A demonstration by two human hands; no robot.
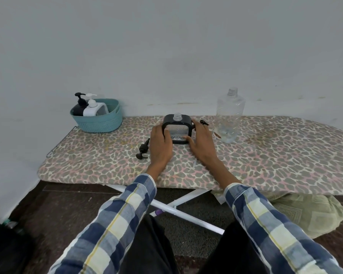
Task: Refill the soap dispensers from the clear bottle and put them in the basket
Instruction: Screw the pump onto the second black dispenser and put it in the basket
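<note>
Both hands, left hand [160, 142] and right hand [201, 139], fingers grasping the uncapped black square dispenser [177, 128] mid-ironing board [265, 155]; pump [143, 150] off, clear bottle [230, 115] near-empty, apparently three dispensers already in basket [99, 120].

Before you, a square black-framed dispenser [177, 129] stands upright, uncapped, its black pump [143, 150] lying left. The nearly empty clear bottle [229, 115] stands right. The teal basket [99, 118], far left, holds three dispensers.

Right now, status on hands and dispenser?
Left hand and right hand grip black square dispenser, neck uncapped. Pump lies left. Clear bottle uncapped, nearly empty. Basket holds two dispensers.
</note>
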